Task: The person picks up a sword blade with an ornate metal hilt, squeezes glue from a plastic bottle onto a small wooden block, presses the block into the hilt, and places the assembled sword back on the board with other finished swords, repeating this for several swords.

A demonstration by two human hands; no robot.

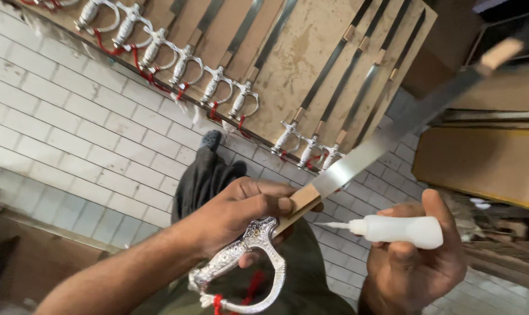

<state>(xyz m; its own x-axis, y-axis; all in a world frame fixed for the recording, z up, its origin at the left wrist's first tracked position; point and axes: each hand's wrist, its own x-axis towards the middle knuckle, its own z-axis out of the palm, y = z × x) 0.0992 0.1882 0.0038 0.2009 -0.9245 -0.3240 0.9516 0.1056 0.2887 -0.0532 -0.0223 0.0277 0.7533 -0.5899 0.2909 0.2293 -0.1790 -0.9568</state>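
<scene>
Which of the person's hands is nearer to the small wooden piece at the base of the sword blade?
Left. The left hand pinches the wooden piece with its thumb on it. The right hand holds a white squeeze bottle off to the side, its nozzle pointing toward the piece without touching.

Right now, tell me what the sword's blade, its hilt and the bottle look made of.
Blade: polished steel, by its bright mirror sheen.
Hilt: silvery cast metal, embossed and shiny, though it could be plated.
Bottle: soft white plastic, matt and slightly translucent, with a thin nozzle.
</scene>
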